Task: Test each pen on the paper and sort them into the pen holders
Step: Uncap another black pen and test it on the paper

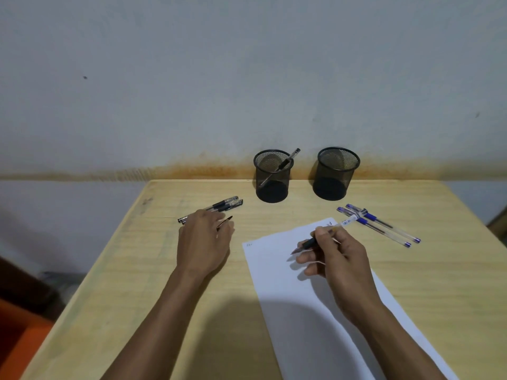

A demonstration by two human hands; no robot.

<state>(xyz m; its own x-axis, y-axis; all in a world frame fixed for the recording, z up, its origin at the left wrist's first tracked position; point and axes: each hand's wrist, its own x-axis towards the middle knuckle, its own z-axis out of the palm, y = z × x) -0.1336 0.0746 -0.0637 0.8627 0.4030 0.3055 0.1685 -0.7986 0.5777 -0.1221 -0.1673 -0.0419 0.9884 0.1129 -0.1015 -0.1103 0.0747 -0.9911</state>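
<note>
Pen, clear-barrelled, black grip (323,235): pinched in right hand (340,259) fingers (319,234); tip just beyond them over white paper sheet (288,292); advise light short stroke; left hand (201,242) fingers curled on a cap, apparently

Pale yellow wood-grain tabletop (274,311) pushed against pale grey-white painted wall (192,78). Rusty orange-brown stain band (192,170) runs along wall just above tabletop's far edge. Small dark specks on wall higher up. Orange object (19,333) on dim floor beyond tabletop's left edge. Soft shadow across tabletop's near edge; light from above.
</note>
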